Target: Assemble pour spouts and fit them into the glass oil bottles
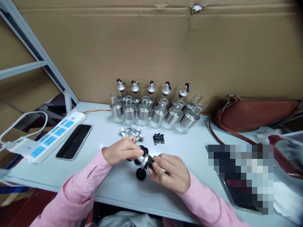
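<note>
Between my two hands is a bottle pourer (145,161) with a silver collar and a black base. My left hand (125,150) pinches its silver spout end, while the fingers of my right hand (170,172) close on the black end. Just below lies a round black stopper (141,174), and more black round parts (143,148) are partly hidden behind my left fingers. Silver pourer tops (133,131) are heaped beyond my left hand. A small group of black plastic levers (158,139) lies to their right.
Several glass bottles with metal sleeves (159,114) stand in rows at the back, some topped with pourers (151,87). A power strip (56,135) and phone (74,142) lie left. A brown bag (255,115) and a dark, partly blurred-out device (239,192) are right.
</note>
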`<action>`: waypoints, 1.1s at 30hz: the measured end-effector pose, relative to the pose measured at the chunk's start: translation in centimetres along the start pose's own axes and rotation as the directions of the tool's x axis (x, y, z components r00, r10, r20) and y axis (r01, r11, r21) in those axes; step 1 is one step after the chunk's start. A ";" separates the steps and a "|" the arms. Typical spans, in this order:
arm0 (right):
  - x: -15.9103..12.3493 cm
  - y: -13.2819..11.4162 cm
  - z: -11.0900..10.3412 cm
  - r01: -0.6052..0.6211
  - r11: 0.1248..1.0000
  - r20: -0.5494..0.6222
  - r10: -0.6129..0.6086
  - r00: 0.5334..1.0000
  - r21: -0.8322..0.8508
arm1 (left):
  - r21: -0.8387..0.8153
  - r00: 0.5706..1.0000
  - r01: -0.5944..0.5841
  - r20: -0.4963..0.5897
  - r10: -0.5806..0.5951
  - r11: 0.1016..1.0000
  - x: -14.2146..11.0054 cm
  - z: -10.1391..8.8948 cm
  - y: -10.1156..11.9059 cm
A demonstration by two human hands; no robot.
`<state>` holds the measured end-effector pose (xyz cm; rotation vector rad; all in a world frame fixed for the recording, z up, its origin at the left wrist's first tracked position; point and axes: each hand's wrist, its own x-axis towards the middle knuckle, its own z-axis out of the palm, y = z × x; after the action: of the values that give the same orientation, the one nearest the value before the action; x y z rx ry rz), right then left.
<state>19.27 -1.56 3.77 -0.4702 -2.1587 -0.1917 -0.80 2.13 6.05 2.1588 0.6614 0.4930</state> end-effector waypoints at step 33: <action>-1.0 2.5 -0.3 -0.358 0.931 0.044 0.355 0.934 0.077 | 0.379 0.849 0.315 -0.522 -0.080 0.870 -1.8 -0.9 -7.0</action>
<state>21.00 0.34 3.07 -0.8103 -2.0586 0.1091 -4.75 5.38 0.82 2.3614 1.3987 0.8562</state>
